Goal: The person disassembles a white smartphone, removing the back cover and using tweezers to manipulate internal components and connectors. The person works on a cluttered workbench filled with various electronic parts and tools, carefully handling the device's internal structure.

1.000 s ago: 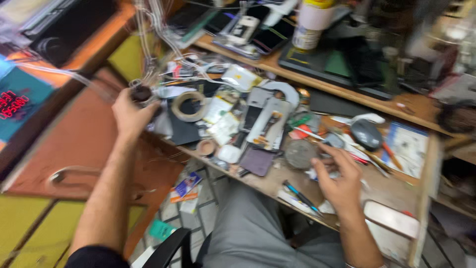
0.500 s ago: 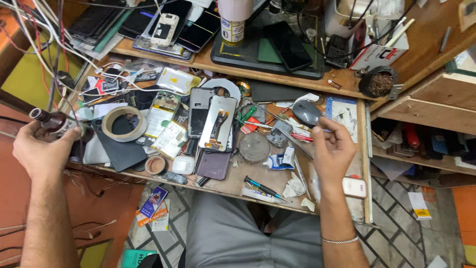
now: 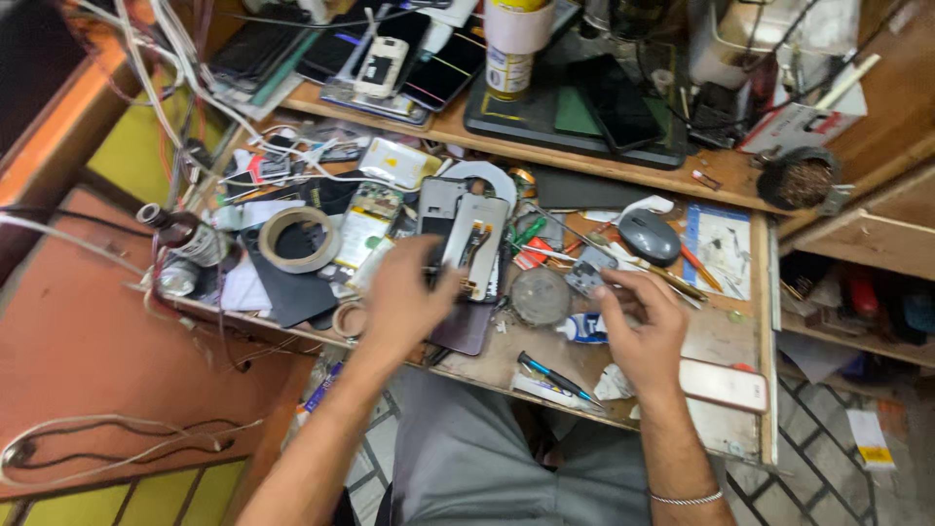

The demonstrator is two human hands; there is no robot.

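On the bench, opened phone: we count one opened phone body (image 3: 474,245), grey, back off, lying flat at the middle of the cluttered workbench (image 3: 726,336).
Left hand: our left hand (image 3: 404,302) lies over the lower edge of that phone, fingers curled onto it; we cannot tell if they pinch anything.
Right hand: our right hand (image 3: 643,326) has thumb and forefinger pinching one small grey part (image 3: 589,276), just right of the phone.
Beside the hands: one round grey disc (image 3: 541,295) between them; one blue-and-white tube (image 3: 584,329) touching the right hand; one blue-handled screwdriver (image 3: 557,375) near the front edge.
Further right: one grey mouse (image 3: 649,237); one pink phone (image 3: 723,385) at the bench corner.
Further left: two tape rolls, a large one (image 3: 299,239) and a small one (image 3: 348,319); one brown bottle (image 3: 185,234) at the far-left edge.
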